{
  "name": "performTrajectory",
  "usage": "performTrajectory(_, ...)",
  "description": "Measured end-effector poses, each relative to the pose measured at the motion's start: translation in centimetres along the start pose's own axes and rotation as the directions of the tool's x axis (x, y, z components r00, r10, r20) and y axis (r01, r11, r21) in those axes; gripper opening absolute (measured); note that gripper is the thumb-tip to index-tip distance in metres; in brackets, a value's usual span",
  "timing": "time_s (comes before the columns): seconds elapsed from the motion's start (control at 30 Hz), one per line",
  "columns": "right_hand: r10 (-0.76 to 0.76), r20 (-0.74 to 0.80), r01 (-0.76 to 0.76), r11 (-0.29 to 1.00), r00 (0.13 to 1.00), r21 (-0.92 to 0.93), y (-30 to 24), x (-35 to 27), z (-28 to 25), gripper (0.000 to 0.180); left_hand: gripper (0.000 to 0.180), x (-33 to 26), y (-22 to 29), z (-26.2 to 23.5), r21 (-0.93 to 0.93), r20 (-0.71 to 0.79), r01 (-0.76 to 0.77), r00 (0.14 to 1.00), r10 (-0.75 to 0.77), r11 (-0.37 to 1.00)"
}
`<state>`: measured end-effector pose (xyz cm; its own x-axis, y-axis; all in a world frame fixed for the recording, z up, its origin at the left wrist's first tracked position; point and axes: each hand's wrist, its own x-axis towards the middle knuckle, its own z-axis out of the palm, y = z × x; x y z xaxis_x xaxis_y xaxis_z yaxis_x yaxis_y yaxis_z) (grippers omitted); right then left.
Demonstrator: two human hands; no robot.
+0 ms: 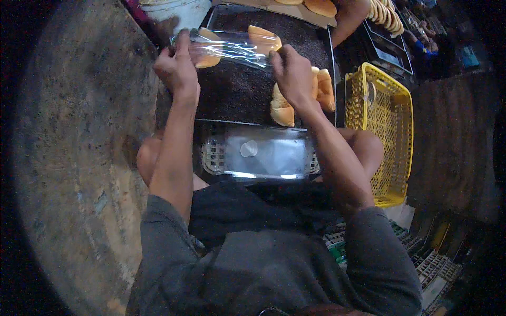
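A clear plastic bag (229, 48) is stretched between both hands above a dark baking tray (237, 89). My left hand (176, 66) pinches the bag's left end and my right hand (291, 73) pinches its right end. Golden bread buns (263, 38) show through and behind the bag. More buns (321, 89) lie on the tray just right of my right hand, partly hidden by it. A stack of flat clear plastic bags (261, 152) rests on my lap below the tray.
A yellow plastic basket (392, 137) stands at the right of the tray. Another person's arm (348, 18) reaches in at the top, near more buns (319, 6) and a row of bread (385, 16). A rough stone floor (79, 158) fills the left side.
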<state>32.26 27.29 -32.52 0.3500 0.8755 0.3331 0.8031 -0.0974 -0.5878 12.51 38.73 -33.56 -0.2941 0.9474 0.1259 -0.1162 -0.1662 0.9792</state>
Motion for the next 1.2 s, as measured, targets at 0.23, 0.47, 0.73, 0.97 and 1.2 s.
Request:
performTrajectory(0.23,-0.042,0.030,0.052,0.839,0.999,-0.542,5.3,3.8,7.6,0.071,0.038,2.9,2.8,-0.5,-0.405,-0.120,0.210,0.953,-0.279,0.890)
performTrajectory(0.47,0.086,0.131,-0.029,0.922,0.988,-0.386,9.0,9.2,0.6,0.048,0.065,1.9,0.7,-1.2,-0.142,0.297,0.361,0.904,-0.308,0.922)
performTrajectory(0.73,0.097,0.316,0.086,0.851,0.944,-0.519,12.0,12.9,-1.2,0.047,0.067,2.5,-2.5,-1.0,-0.204,0.351,0.274,0.917,-0.191,0.940)
performTrajectory(0.97,0.198,0.202,-0.280,0.765,0.959,0.580,8.3,4.8,-13.4,0.038,0.072,3.1,-3.1,-1.7,-0.002,0.320,0.231,0.922,-0.218,0.973)
performTrajectory(1.2,0.153,0.141,-0.207,0.654,0.978,0.727,9.1,2.6,-12.1,0.059,0.074,-4.1,1.2,3.9,0.025,0.413,0.193,0.892,-0.186,0.981)
